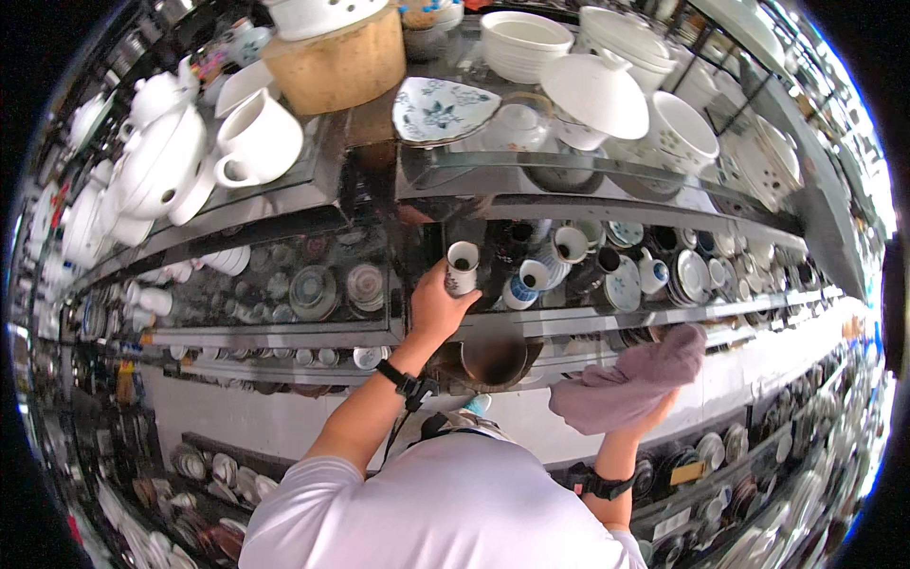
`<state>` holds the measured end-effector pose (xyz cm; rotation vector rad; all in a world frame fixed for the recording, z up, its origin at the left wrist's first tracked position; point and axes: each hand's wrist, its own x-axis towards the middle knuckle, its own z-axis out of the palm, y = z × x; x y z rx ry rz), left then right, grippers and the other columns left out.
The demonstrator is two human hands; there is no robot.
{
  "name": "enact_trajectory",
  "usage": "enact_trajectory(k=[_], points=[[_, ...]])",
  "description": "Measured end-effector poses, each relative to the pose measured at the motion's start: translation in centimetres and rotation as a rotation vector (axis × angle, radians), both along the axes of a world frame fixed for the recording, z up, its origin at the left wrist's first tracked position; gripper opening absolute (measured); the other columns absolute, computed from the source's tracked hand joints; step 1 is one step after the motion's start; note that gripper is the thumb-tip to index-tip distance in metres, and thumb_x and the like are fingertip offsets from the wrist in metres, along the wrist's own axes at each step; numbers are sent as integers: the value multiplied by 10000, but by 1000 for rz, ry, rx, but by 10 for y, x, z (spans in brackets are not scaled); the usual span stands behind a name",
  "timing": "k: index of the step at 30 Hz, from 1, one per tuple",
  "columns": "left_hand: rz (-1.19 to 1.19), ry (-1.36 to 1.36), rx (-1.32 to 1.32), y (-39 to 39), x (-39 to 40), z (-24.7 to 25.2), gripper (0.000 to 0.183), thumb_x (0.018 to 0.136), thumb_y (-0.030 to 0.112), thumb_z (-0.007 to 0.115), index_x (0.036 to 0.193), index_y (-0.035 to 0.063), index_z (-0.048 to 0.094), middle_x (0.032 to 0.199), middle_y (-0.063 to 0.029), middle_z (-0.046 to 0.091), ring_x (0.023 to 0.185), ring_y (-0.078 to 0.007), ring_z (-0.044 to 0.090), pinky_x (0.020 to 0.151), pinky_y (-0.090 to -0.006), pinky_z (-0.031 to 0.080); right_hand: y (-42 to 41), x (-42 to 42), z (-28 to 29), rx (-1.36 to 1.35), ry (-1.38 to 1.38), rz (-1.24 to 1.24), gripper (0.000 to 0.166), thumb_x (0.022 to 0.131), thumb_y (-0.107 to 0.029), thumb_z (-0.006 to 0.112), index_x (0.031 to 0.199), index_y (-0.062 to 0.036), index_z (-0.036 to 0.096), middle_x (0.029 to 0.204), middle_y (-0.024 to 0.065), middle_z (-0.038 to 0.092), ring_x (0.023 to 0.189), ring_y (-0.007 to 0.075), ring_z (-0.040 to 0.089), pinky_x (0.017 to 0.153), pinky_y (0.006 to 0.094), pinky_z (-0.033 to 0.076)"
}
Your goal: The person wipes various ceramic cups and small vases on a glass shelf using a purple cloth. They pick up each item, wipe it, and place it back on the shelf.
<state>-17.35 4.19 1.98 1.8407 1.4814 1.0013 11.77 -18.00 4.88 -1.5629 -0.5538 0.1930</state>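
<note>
My left hand (439, 302) is closed around a small white ceramic vase (462, 269) with a dark pattern, its mouth facing up, over the glass shelf. My right hand (657, 412) holds a mauve cloth (629, 384) that hangs over it and hides most of the fingers. Just right of the vase, a blue and white ceramic vase (522, 286) stands on the shelf beside a taller ribbed vase (558, 259).
Above, the upper shelf bears a white pitcher (261, 139), a leaf-patterned dish (442, 110) and several lidded pots. The shelf's front edge (569, 320) runs between my hands. Stacked plates (691, 277) stand at right; more crockery shelves lie behind me.
</note>
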Motion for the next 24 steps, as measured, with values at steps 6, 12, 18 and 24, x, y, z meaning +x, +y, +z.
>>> enact_trajectory(k=[6,12,18,24], points=[[91,20,62,17,20,-18,639,711,220,890,1224,7,572,1269,-172,536,1145,-395,594,910,-467,523,-1,28,-2,-277,-269,33,542,976,-190,645,1434,-28,402,1341,103,534,1141,225,559,1038,360,447],[101,31,38,37,35,-28,642,732,164,877,1254,-8,545,1267,-191,536,1127,-407,586,935,-459,506,7,52,13,-144,-186,-39,592,813,-217,739,1317,-37,485,1222,79,572,1052,208,562,973,337,470],[118,17,30,71,41,-31,661,759,182,854,1283,-24,508,1256,-250,535,1185,-458,533,980,-499,468,15,56,31,-120,-241,-41,629,701,-227,785,1245,-45,525,1167,74,589,1018,209,567,949,332,481],[90,54,-70,88,41,-37,761,763,276,872,1309,-71,472,1301,-301,532,1238,-458,519,1010,-495,460,23,45,48,-155,-319,47,667,589,-236,830,1173,-53,564,1112,69,605,984,210,571,924,327,492]])
